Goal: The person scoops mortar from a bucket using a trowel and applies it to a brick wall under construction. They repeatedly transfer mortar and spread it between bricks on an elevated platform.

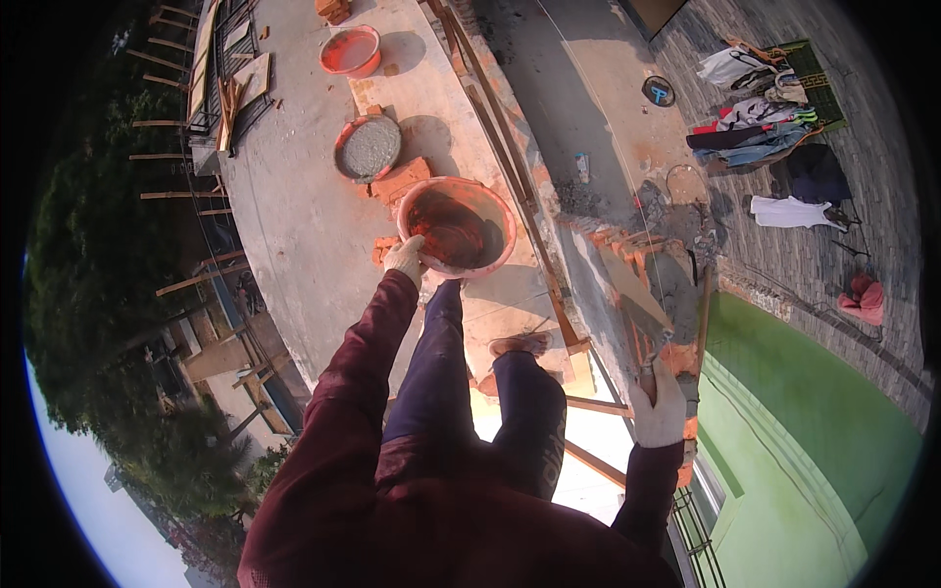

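My left hand (406, 261), in a pale glove, grips the near-left rim of an orange-red plastic tub (498, 218). Reddish residue coats the inside of this tub, which tilts toward me. On the right, my gloved right hand (659, 410) closes around the handle of a trowel (635, 296). Its pointed blade lies over the top of a brick wall (676, 279), where grey mortar and broken brick edges show. Whether the blade touches the wall I cannot tell. Orange bricks (404, 178) lie just beyond the tub.
Farther off stand a basin of grey mortar (369, 149) and another red basin (350, 51). Metal angle bars (510, 167) run along the slab beside the wall. A string stretches above the wall. Clothes (755, 122) hang at the far right. The slab drops away on the left, toward trees.
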A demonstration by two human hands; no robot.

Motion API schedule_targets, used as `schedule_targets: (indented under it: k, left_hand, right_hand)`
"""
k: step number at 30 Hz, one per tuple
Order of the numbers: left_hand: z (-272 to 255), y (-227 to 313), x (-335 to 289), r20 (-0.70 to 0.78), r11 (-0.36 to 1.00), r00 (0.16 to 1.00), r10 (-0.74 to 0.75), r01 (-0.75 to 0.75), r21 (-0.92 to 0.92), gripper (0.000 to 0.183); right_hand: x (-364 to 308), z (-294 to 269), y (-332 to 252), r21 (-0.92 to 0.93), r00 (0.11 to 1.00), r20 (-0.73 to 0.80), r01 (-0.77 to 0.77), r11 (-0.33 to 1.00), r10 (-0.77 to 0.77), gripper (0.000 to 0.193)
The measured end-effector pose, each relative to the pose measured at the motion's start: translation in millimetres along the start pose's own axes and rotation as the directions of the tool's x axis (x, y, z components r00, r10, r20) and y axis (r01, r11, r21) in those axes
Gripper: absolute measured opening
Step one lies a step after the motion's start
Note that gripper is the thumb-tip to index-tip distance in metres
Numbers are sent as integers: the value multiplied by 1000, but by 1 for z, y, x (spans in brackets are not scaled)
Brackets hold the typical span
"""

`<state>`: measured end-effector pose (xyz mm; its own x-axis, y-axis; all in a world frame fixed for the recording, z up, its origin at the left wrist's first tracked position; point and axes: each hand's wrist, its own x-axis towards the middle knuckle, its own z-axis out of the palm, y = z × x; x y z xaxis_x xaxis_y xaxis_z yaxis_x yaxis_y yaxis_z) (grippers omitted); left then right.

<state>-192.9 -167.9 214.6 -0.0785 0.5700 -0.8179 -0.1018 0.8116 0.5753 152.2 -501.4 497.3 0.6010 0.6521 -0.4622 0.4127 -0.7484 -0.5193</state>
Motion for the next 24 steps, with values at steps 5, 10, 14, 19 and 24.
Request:
schedule_targets:
  k: [5, 10, 14, 19, 24]
  left_hand:
    - [60, 28, 163, -46, 986, 985, 166, -165, 23, 28]
    - [146, 75, 292, -68, 952, 954, 292, -283, 118, 31]
    - [156, 97, 390, -70, 896, 897, 437, -426, 125, 36]
    - [119, 134, 462, 171, 748, 851, 496, -519, 413, 43]
    - [83, 162, 298, 154, 228, 467, 870, -661, 715, 95]
  right_hand:
    - [-25, 146, 19, 510, 758, 413, -652, 561, 505, 22]
    - [-12, 218, 10, 418, 534, 574, -843, 339, 621, 14]
    - [17, 257, 0, 338, 478, 650, -878, 338, 592, 35]
    - [37, 296, -6, 327, 450, 714, -892, 312, 537, 40]
    - [43, 296, -33, 291, 420, 674, -907, 304, 607, 35]
